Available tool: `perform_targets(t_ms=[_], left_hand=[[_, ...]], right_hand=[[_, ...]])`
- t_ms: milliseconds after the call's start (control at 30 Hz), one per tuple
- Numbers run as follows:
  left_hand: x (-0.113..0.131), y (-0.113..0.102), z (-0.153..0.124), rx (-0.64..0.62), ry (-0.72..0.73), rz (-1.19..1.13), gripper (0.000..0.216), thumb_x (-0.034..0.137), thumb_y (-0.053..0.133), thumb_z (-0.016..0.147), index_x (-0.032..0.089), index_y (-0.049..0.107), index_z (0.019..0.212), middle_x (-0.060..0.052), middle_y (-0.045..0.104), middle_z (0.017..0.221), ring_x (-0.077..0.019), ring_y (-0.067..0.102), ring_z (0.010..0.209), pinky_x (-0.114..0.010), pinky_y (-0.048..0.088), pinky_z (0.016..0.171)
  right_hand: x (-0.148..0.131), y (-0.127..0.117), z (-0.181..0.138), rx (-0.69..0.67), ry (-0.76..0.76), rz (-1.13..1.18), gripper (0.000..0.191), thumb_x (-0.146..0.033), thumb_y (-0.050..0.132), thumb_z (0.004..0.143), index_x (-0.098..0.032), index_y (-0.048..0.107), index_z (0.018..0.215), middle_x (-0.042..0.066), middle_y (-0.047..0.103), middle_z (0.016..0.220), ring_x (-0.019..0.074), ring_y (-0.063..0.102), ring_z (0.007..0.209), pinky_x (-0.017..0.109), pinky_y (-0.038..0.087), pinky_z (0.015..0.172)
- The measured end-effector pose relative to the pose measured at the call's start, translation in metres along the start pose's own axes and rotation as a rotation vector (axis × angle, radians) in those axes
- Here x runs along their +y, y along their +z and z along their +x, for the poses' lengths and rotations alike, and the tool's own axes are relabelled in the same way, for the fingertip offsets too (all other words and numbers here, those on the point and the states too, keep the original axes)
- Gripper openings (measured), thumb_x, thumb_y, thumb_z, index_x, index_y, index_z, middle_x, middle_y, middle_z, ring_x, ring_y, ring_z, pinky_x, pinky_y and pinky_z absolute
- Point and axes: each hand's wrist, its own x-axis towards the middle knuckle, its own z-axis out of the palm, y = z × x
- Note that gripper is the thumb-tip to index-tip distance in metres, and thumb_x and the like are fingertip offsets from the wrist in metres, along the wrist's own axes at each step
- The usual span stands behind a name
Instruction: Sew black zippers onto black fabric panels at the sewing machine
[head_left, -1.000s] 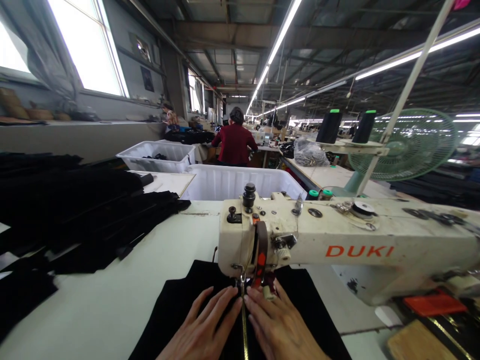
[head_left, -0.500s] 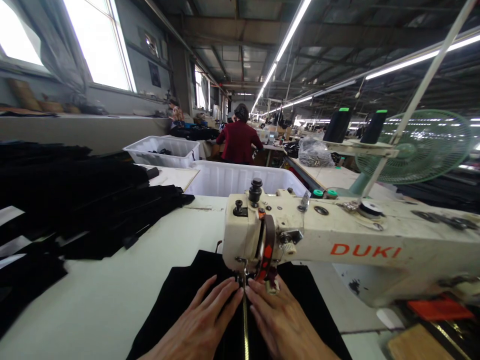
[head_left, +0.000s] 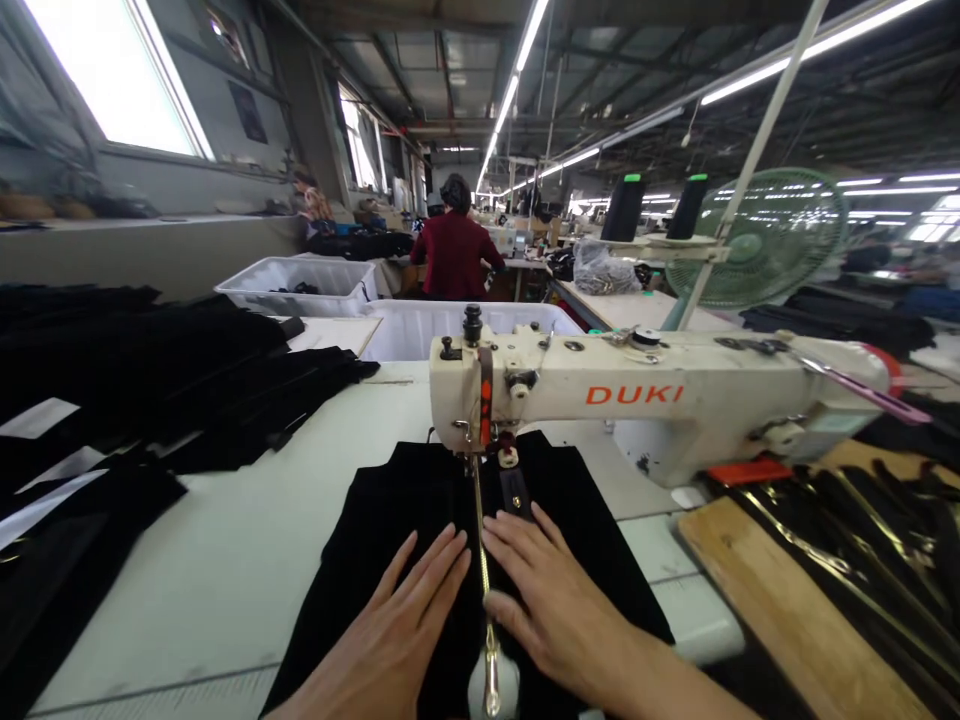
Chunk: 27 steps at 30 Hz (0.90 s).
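Black fabric [head_left: 375, 520] lies on the white sewing table, its far part under the head of a sewing machine [head_left: 517, 380]. A gold-toothed zipper [head_left: 481, 540] runs down the middle of the cloth from the needle area, with its metal pull [head_left: 491, 680] near the bottom edge. My left hand [head_left: 409, 610] rests flat on the fabric left of the zipper, fingers stretched forward. To the zipper's right, my right hand [head_left: 551, 595] also lies flat, its thumb tip beside the teeth. Both hands are a little short of the presser foot.
Stacked black fabric pieces [head_left: 112, 390] cover the table's left side. White plastic bins [head_left: 300, 280] stand behind the machine. At right, several zippers [head_left: 847, 560] lie by a wooden board [head_left: 795, 610]. A green fan [head_left: 757, 250] and a person in dark red [head_left: 456, 250] are farther back.
Both hands have drawn back from the needle toward me along the fabric. The head view has shifted, bringing the zipper pull and the zippers on the right into sight.
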Motion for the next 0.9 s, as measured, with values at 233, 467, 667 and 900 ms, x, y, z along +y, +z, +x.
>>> perform_targets(t_ms=[233,467,667,900], left_hand=[[0.014,0.005,-0.032,0.190,0.007,-0.011,0.063,0.003,0.043,0.085,0.018,0.041,0.146,-0.005,0.051,0.147,-0.0189,0.041,0.139,-0.036,0.039,0.111],[0.022,-0.001,-0.031,0.182,0.063,0.064,0.077,-0.006,0.036,0.081,0.017,0.027,0.154,-0.006,0.053,0.145,-0.0194,0.036,0.142,-0.042,0.032,0.116],[0.028,-0.004,-0.029,0.201,0.114,0.100,0.082,-0.007,0.034,0.081,0.016,0.015,0.157,-0.009,0.058,0.140,-0.0211,0.045,0.136,-0.039,0.037,0.113],[0.029,0.003,-0.029,0.222,0.073,0.015,0.081,-0.006,0.035,0.082,0.019,0.018,0.157,-0.006,0.058,0.140,-0.0184,0.054,0.129,-0.031,0.042,0.109]], right_hand=[[-0.029,0.011,-0.038,0.098,-0.046,0.091,0.074,-0.050,0.073,0.086,-0.013,0.044,0.144,0.012,0.051,0.144,0.0256,0.041,0.137,0.048,0.017,0.121],[-0.046,0.021,-0.039,0.237,-0.072,0.068,0.037,-0.007,0.050,0.089,-0.014,0.058,0.124,0.010,0.064,0.121,0.0244,0.053,0.123,0.056,0.020,0.119],[-0.039,0.017,-0.043,0.184,-0.179,-0.115,0.045,-0.004,0.051,0.091,-0.009,0.050,0.136,0.013,0.061,0.127,0.0254,0.051,0.123,0.055,0.022,0.120],[-0.043,0.017,-0.033,0.355,-0.006,0.149,0.017,-0.015,0.056,0.096,-0.023,0.067,0.106,0.002,0.066,0.098,0.0185,0.063,0.100,0.053,0.033,0.114]])
